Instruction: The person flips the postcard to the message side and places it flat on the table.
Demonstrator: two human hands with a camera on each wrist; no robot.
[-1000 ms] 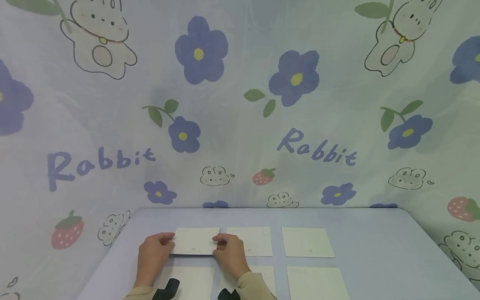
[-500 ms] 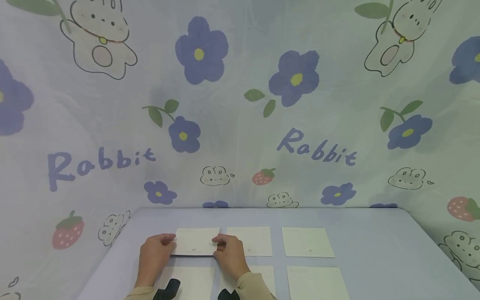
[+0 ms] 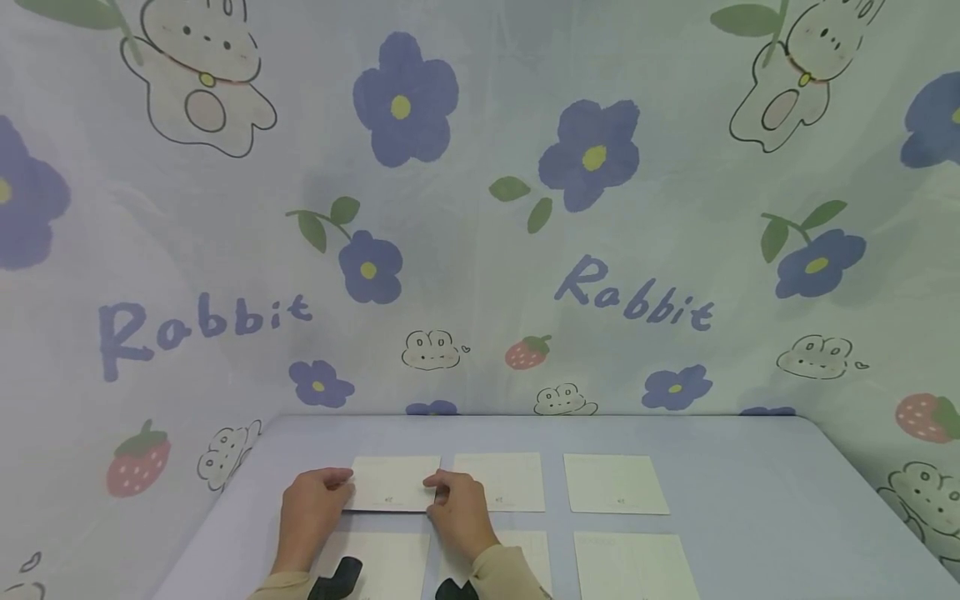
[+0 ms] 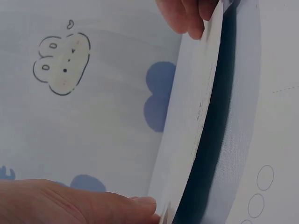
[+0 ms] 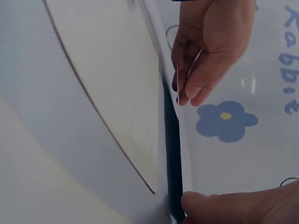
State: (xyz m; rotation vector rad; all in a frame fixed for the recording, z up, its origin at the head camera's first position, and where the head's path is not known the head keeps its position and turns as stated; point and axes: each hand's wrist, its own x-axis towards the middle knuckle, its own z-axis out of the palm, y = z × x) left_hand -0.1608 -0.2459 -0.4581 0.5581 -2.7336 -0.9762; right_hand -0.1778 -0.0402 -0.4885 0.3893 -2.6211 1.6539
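Note:
A cream postcard-like card (image 3: 393, 482) with a tiny printed mark near its lower edge is held by both hands at the far left of the table. My left hand (image 3: 311, 515) pinches its left edge, and my right hand (image 3: 459, 512) pinches the right edge. The card sits slightly above the tabletop; beneath it a dark teal strip (image 4: 212, 149) shows in the left wrist view. In the right wrist view, the left hand (image 5: 212, 46) has the card edge-on between thumb and fingers, while a right-hand finger (image 5: 224, 207) touches the opposite end.
Similar cards lie flat in two rows: one (image 3: 517, 483) partly behind the right hand, one (image 3: 615, 485) farther right, and others nearer, including a card (image 3: 633, 567) at front right. Wrist straps with dark mounts (image 3: 337, 579) cross the near cards. A patterned cloth (image 3: 480, 208) hangs behind the table.
The held card has come down very slightly, and the dark strip under its near edge looks thinner. Both hands keep their hold; the other cards have not moved.

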